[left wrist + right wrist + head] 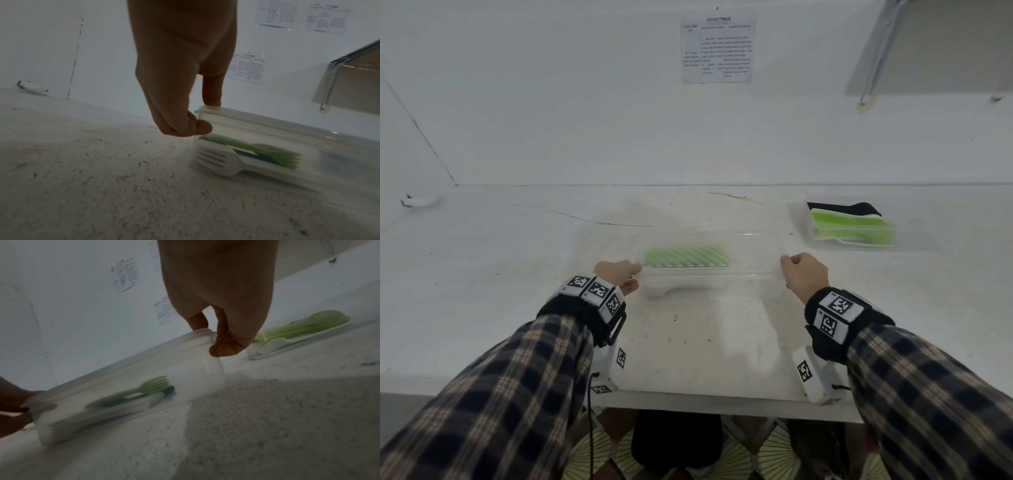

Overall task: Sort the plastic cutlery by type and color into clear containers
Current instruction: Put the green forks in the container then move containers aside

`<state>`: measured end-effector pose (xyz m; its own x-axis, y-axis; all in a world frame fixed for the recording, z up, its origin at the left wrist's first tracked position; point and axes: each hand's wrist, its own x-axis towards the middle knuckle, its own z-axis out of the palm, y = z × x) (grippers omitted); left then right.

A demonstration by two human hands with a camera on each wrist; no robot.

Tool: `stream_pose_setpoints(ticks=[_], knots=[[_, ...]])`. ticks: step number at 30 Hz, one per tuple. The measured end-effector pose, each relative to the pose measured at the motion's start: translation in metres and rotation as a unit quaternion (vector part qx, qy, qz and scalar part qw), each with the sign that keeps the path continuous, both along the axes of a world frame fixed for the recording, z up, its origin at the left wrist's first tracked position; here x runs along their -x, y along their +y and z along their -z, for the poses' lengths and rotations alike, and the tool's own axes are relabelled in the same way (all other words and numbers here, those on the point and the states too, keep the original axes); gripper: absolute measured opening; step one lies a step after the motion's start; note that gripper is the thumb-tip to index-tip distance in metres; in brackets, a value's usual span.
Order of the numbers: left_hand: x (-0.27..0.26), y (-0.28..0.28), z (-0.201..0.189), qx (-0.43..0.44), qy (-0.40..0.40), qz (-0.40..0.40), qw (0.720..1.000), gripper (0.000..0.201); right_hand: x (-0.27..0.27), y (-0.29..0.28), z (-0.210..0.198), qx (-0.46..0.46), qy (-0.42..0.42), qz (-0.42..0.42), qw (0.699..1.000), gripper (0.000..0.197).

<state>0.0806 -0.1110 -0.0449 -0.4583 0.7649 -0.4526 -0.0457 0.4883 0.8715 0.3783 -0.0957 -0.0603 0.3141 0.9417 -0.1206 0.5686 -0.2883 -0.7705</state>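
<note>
The left hand [618, 275] grips the left end of a clear container [710, 270], with the thumb on the lid rim and the curled fingers [197, 127] under the edge. The right hand [804, 274] grips the right end of the same container in the same way, its fingers [223, 348] curled against the corner of the lid. The container stands on the white desk [517, 291], in the middle and near the front edge, and its lid is on it. Inside it, at the left part, lie green forks [273, 153] on top, then something blue [254, 156] under them, and white forks [213, 160] at the bottom; the right part of the container looks without content in the head view. Further back on the right, well apart from the hands, a second clear container [801, 219] stands on the desk. It holds a pile of green cutlery [854, 228], with black pieces [842, 208] behind it and white pieces [273, 344] under it; what type they are I cannot tell. A printed paper [717, 49] is fixed on the white wall behind the desk.
</note>
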Motion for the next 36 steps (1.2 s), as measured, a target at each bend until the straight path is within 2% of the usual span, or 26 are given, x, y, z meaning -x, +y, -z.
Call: stream_pose_setpoints(ticks=[6,11,15,19,23,27,31,36], knots=[[0.002,-0.001,0.001,-0.007,-0.039,-0.016,0.999,0.017,0.001,-0.002,0.001,-0.018,0.045,0.023,0.999,0.035],[0.005,0.000,-0.001,-0.002,-0.040,0.024,0.999,0.020,0.000,-0.005,0.000,-0.017,0.064,0.024,0.997,0.028],[0.010,-0.002,-0.003,0.008,-0.046,0.038,0.998,0.020,0.002,-0.004,-0.002,-0.005,0.072,0.031,0.997,0.032],[0.007,0.002,-0.003,0.003,-0.059,0.023,0.998,0.023,0.001,0.000,-0.007,0.016,0.048,0.014,0.999,0.031],[0.000,0.004,-0.001,-0.001,-0.051,-0.031,0.998,0.023,0.003,0.003,-0.009,0.026,0.011,-0.002,1.000,0.032],[0.002,0.006,-0.002,0.034,-0.037,-0.019,0.999,0.023,0.003,0.001,-0.011,0.034,-0.014,-0.017,0.999,0.034],[0.005,0.009,0.000,0.042,-0.048,-0.015,0.998,0.022,0.001,0.002,-0.007,0.032,0.038,0.005,0.999,0.039],[0.007,0.008,0.002,0.060,-0.059,0.010,0.996,0.016,-0.002,0.004,-0.003,0.016,0.056,0.015,0.998,0.030]])
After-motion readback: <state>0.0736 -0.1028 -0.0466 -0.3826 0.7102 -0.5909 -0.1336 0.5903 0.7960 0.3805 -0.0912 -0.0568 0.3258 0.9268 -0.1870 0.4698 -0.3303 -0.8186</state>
